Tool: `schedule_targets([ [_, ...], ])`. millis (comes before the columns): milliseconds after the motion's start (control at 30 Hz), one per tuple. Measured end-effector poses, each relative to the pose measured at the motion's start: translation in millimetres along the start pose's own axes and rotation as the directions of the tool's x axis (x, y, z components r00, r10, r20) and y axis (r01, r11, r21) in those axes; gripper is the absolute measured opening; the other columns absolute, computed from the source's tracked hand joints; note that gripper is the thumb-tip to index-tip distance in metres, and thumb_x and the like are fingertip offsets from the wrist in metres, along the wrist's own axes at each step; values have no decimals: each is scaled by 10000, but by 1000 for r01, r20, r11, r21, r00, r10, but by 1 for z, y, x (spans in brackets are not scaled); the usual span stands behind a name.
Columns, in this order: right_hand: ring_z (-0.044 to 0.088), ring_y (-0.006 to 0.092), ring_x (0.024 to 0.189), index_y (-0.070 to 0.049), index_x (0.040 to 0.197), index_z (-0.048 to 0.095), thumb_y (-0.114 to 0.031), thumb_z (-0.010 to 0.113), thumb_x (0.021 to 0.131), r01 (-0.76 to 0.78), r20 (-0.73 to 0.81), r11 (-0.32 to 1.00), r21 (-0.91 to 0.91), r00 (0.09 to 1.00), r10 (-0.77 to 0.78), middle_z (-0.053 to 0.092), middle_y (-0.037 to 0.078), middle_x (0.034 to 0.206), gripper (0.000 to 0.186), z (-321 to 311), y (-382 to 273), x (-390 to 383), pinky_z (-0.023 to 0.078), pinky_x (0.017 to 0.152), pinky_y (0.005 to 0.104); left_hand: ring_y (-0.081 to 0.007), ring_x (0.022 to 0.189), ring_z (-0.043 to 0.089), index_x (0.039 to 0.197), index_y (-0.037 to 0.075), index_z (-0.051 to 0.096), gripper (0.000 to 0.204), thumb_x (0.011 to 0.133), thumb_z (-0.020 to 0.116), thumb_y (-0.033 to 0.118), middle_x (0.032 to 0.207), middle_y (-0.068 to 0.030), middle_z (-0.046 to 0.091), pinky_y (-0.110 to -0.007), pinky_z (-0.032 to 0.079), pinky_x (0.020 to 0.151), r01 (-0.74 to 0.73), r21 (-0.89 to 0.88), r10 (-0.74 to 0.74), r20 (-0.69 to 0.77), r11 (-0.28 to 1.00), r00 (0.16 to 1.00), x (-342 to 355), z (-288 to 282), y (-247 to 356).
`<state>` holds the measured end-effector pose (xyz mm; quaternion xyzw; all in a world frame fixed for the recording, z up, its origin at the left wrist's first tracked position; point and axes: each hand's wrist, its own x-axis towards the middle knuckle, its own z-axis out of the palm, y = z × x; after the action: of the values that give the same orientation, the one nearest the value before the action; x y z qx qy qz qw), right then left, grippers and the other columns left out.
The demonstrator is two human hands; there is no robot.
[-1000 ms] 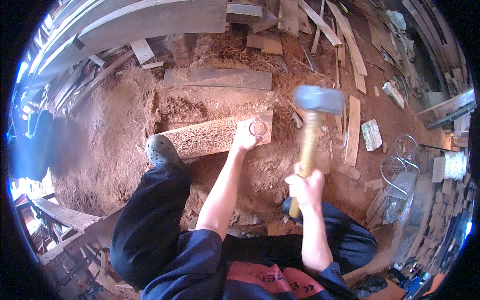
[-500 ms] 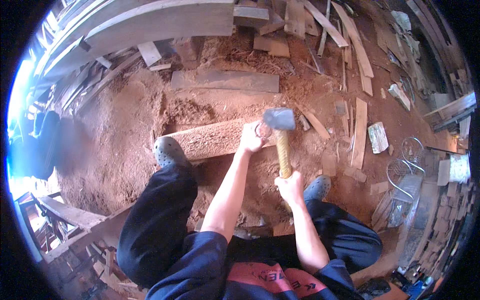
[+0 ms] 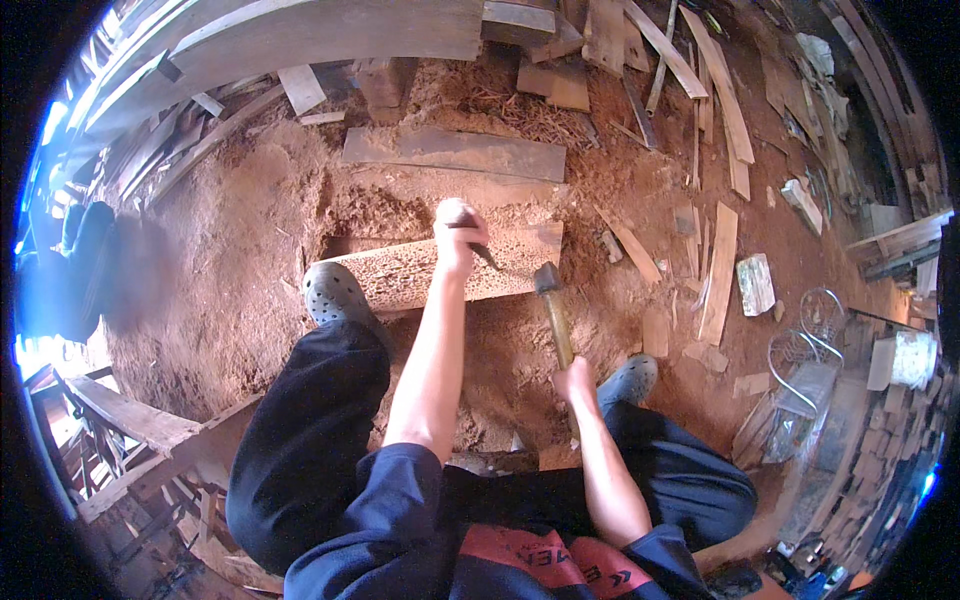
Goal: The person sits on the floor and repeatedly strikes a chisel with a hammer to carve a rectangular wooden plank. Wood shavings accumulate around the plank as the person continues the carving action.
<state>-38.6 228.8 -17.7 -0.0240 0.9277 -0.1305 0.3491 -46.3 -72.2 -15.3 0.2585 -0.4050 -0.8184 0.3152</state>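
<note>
A wooden board (image 3: 395,285) lies across the ground before me, its upper face pitted all over with small gouge marks. My left hand (image 3: 459,235) is closed around a chisel (image 3: 485,256), held above the board's right half; the dark blade slants down to the right, and the fingers hide most of the handle. In my right hand (image 3: 574,381) is a hammer (image 3: 558,325) with a yellowish handle, gripped near its lower part. The dark hammer head (image 3: 546,278) hangs lower than the chisel, by the board's near right edge.
My left shoe (image 3: 335,293) rests against the board's left end; my right shoe (image 3: 630,380) stands to the right. A flat plank (image 3: 455,153) lies beyond the board. Wood offcuts (image 3: 718,272) and a wire-framed object (image 3: 805,370) are scattered right. Large beams (image 3: 330,45) stretch across the far left.
My left hand has moved left along the board with the chisel, turning so the blade shows. The hammer has dropped from above the board to its near right edge.
</note>
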Motion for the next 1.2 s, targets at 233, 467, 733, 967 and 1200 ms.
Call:
schedule_targets([
  [233, 559, 244, 423, 72, 618, 562, -63, 540, 687, -123, 90, 967, 224, 990, 106, 541, 159, 502, 154, 39, 44, 39, 432, 381, 369, -179, 549, 567, 610, 40, 558, 98, 535, 596, -11, 638, -61, 602, -295, 475, 521, -608, 663, 340, 504, 436, 794, -14, 24, -11],
  [467, 495, 180, 375, 53, 843, 542, 4, 485, 668, 317, -105, 824, 470, 947, -305, 520, 116, 537, 190, 12, 17, 14, 401, 333, 342, -347, 685, 616, 839, 100, 623, 393, 464, 624, 217, 716, -147, 627, -419, 492, 603, -549, 597, -243, 775, 585, 584, -113, 126, -29],
  [733, 578, 257, 411, 93, 631, 571, -60, 523, 666, -39, 156, 943, 332, 988, -14, 536, 155, 464, 165, 14, 21, 17, 468, 388, 375, -350, 659, 591, 770, 77, 586, 367, 438, 612, 233, 662, -129, 579, -380, 477, 596, -524, 636, -79, 675, 567, 733, -82, 107, 1],
  [967, 585, 248, 437, 85, 702, 585, -106, 538, 715, -162, 178, 958, 237, 977, 121, 553, 152, 491, 198, 1, -7, 2, 471, 412, 374, -118, 628, 531, 654, 27, 561, 160, 523, 617, -46, 667, -30, 562, -254, 438, 599, -139, 542, 56, 168, 829, 984, -56, 34, 3],
  [1200, 512, 191, 370, 52, 608, 537, -10, 589, 672, -161, 166, 947, 278, 979, 118, 515, 113, 472, 103, 12, 4, 10, 404, 327, 341, -124, 536, 492, 605, 59, 532, 157, 508, 640, 1, 605, -11, 529, -257, 400, 520, -209, 538, 123, 190, 816, 974, -49, 19, 7],
])
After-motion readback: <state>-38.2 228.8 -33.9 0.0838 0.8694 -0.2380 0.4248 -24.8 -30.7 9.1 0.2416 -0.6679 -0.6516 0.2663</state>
